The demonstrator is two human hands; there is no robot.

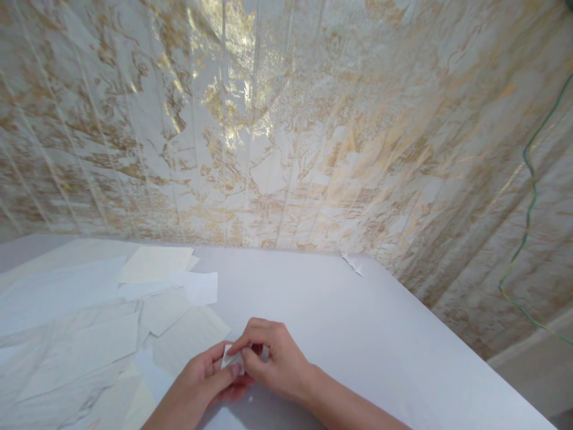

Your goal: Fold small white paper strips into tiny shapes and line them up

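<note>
White and small, a paper-like piece (228, 361) sits between both hands, over the table (286, 286). The left hand (209, 373) pinches it under the thumb, seemingly to steady it; the right hand (275, 358) touches it with drawn-in fingertips, their hold unclear. Loose sheets (105, 343) lie leftward, probably for easy reach.

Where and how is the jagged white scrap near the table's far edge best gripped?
Probably a pinch across the narrow middle of the scrap, coming from above and the near side: it lies long and thin, with the patterned covering rising close behind. The right hand is nearer.
</note>
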